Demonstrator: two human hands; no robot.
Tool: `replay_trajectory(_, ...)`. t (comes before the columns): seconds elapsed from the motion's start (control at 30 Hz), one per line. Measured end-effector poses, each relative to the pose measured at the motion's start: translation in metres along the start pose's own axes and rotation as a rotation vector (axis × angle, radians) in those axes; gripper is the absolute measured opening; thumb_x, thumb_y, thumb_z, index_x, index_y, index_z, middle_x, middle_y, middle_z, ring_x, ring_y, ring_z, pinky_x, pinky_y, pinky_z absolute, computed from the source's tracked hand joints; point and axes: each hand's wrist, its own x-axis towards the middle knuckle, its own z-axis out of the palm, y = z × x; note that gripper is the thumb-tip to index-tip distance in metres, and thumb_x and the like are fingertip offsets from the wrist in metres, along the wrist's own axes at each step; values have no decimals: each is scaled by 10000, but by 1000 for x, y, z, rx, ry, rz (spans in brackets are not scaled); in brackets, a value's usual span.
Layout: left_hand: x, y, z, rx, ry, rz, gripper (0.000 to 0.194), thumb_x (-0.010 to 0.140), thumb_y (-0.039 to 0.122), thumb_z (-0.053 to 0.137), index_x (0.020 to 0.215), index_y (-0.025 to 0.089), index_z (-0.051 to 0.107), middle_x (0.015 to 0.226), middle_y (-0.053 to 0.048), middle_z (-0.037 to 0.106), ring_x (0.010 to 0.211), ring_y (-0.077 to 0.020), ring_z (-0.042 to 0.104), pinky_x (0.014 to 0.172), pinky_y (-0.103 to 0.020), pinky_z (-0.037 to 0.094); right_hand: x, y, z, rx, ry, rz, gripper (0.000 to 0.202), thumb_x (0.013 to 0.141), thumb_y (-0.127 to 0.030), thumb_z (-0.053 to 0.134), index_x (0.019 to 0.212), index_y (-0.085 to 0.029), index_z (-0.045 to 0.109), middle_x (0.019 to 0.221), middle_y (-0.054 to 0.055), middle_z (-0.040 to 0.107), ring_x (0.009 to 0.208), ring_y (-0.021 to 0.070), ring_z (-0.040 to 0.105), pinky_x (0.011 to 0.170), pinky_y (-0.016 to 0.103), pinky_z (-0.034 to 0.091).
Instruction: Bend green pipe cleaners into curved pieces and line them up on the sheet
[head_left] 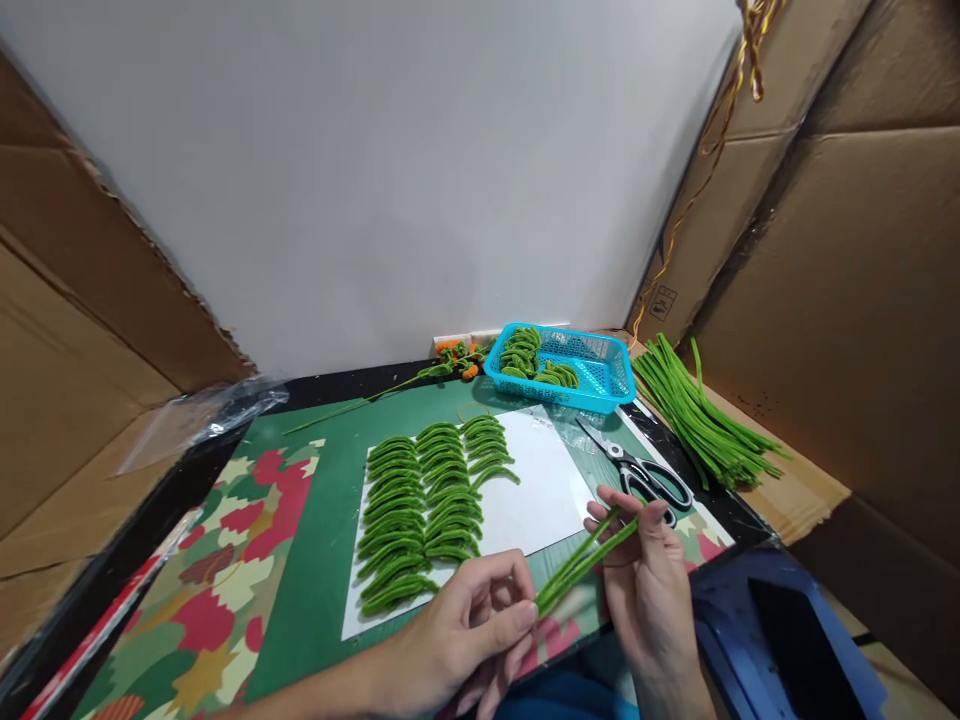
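Observation:
Between my hands stretches a green pipe cleaner [576,572] in what looks like a doubled length, its strands spread apart toward the right. My left hand [480,625] pinches its lower end between thumb and fingers. At the upper end my right hand [646,570] has it between thumb and fingertips, palm turned up. Just beyond, on a white sheet [544,490], curved green pipe cleaner pieces [391,505] lie in three columns. Black-handled scissors [637,470] rest beyond my right hand, blades pointing up and left.
A blue basket [611,400] holding more green pieces stands at the back. Right of it lies a bundle of long green pipe cleaners [697,420]. An orange-and-green flower stem [420,376] lies back left. Cardboard walls [847,300] flank the table; a dark phone [802,650] sits lower right.

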Motion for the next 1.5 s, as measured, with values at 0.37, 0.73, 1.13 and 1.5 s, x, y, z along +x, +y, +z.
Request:
replay_trajectory(0.37, 1, 2, 0, -23, -4, 13, 468, 1018, 645, 683, 971, 221, 491, 567, 59, 624, 345, -48, 493, 357, -103, 348, 2, -5, 3, 41, -20, -117, 393, 735, -623, 978, 750, -244, 875, 867, 83, 884, 764, 250, 850, 780, 390, 691)
replay_trajectory(0.73, -1, 0, -2, 59, -14, -4, 471, 1016, 649, 685, 997, 220, 489, 608, 53, 638, 351, -42, 485, 371, -109, 359, 2, -17, 6, 17, -115, 40, 344, 797, -539, 963, 820, -206, 880, 953, 111, 889, 836, 265, 864, 824, 389, 704)
replay_trajectory(1.13, 0, -1, 2, 4, -28, 8, 436, 1037, 611, 673, 985, 218, 494, 617, 45, 644, 358, -56, 537, 351, -108, 322, 7, -25, -1, -116, -295, 97, 475, 922, -659, 799, 813, -202, 868, 1018, 140, 881, 1122, 338, 827, 1039, 466, 628)
replay_trajectory(1.5, 5, -6, 3, -107, 29, 36, 465, 1021, 638, 684, 999, 234, 455, 700, 52, 668, 359, -46, 566, 312, -80, 334, 40, -43, -58, -1248, 118, -650, 480, 926, -642, 680, 1042, -211, 858, 1154, 192, 834, 1154, 447, 708, 1041, 636, 487)
